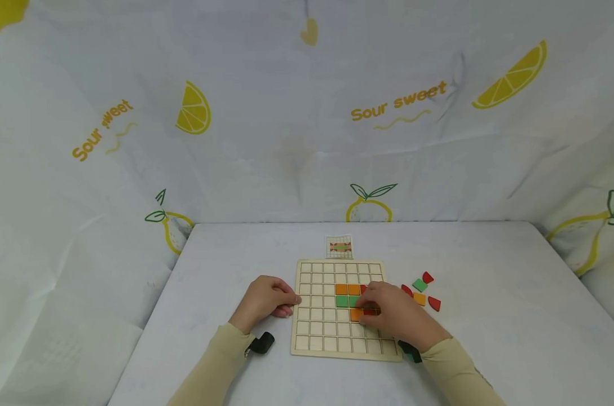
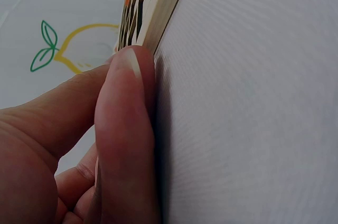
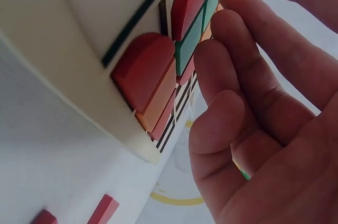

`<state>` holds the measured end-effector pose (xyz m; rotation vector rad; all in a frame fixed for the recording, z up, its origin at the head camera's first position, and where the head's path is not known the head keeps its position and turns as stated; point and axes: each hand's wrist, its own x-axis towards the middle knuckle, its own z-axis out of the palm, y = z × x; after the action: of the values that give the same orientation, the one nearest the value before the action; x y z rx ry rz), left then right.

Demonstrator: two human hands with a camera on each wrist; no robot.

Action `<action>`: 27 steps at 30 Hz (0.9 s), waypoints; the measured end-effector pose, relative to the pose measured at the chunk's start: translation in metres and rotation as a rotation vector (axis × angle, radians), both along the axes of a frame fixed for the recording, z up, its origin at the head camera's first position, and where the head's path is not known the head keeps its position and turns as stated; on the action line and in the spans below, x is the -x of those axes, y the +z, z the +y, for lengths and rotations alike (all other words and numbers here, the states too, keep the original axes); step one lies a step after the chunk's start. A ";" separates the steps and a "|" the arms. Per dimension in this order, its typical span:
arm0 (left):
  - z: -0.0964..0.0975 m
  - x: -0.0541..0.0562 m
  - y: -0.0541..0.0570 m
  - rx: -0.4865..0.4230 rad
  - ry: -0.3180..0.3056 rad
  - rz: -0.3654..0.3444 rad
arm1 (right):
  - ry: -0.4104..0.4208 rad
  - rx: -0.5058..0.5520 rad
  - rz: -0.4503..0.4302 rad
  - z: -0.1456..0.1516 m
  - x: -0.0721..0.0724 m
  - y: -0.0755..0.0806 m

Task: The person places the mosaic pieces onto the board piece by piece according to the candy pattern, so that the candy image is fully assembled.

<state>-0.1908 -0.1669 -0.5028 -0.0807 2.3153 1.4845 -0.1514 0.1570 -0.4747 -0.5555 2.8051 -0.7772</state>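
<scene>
A pale wooden grid board (image 1: 312,327) lies on the white table. My left hand (image 1: 268,296) pinches its left edge; in the left wrist view the thumb (image 2: 124,108) sits against the board's side. My right hand (image 1: 395,313) is over the board's right part, fingers bent loosely and fingertips right at the tiles. In the squares lie orange tiles (image 1: 341,289), green tiles (image 1: 341,301) and red rounded pieces, one large red piece (image 3: 148,65) showing in the right wrist view. Another orange tile (image 1: 356,314) sits beside the right fingertips. That hand covers several squares.
Right of the board lie loose pieces: a green tile (image 1: 420,285), an orange tile (image 1: 419,299) and several red ones, such as a red quarter-round (image 1: 434,303). A small pattern card (image 1: 339,247) stands behind the board. Lemon-printed cloth (image 1: 286,113) hangs around the table.
</scene>
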 end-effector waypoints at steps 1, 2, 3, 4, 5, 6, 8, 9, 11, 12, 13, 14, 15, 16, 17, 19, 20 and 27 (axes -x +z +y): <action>0.000 0.000 0.000 -0.001 -0.001 0.001 | -0.003 -0.001 -0.001 0.000 0.000 0.000; 0.000 -0.001 0.001 -0.002 -0.003 0.002 | -0.008 -0.002 -0.003 -0.001 0.000 -0.001; 0.000 -0.001 0.001 -0.001 -0.003 0.003 | -0.012 -0.003 -0.004 -0.002 -0.001 -0.001; 0.001 -0.001 0.002 0.000 -0.003 0.005 | -0.016 -0.008 -0.002 -0.003 -0.001 -0.002; 0.001 -0.002 0.002 0.000 -0.003 0.005 | -0.019 -0.014 0.001 -0.004 -0.001 -0.003; 0.001 -0.002 0.003 0.001 -0.002 0.004 | -0.020 -0.019 0.006 -0.004 -0.001 -0.003; 0.001 -0.002 0.003 0.001 0.000 0.000 | -0.016 -0.020 0.015 -0.005 -0.001 -0.004; 0.001 -0.002 0.003 0.002 0.000 0.001 | -0.013 -0.022 0.019 -0.005 -0.001 -0.005; 0.001 -0.002 0.002 0.002 -0.001 0.001 | -0.007 -0.017 0.025 -0.004 0.000 -0.005; 0.001 -0.002 0.002 0.005 -0.001 0.003 | -0.008 -0.014 0.025 -0.003 0.000 -0.004; 0.002 -0.001 0.002 0.007 -0.001 0.003 | -0.015 -0.014 0.026 -0.001 0.000 -0.003; 0.002 -0.001 0.002 0.010 0.000 0.002 | -0.025 -0.017 0.027 0.002 0.000 -0.002; 0.002 -0.001 0.002 0.014 0.002 0.001 | -0.031 -0.019 0.031 0.005 0.000 0.000; 0.002 -0.002 0.002 0.019 0.002 0.000 | -0.042 -0.021 0.032 0.009 -0.001 0.002; 0.002 -0.002 0.002 0.025 0.004 -0.006 | -0.057 -0.021 0.028 0.013 -0.001 0.004; 0.002 -0.003 0.002 0.032 0.010 -0.015 | -0.088 -0.020 0.019 0.024 -0.004 0.007; 0.002 -0.003 0.002 0.035 0.009 -0.014 | -0.098 -0.017 0.015 0.031 -0.005 0.009; 0.002 -0.004 0.002 0.034 0.004 -0.002 | -0.203 -0.036 -0.029 0.077 -0.027 0.007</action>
<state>-0.1866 -0.1648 -0.5004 -0.0962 2.3401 1.4463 -0.1249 0.2343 -0.4681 -0.2533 2.8737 -0.7621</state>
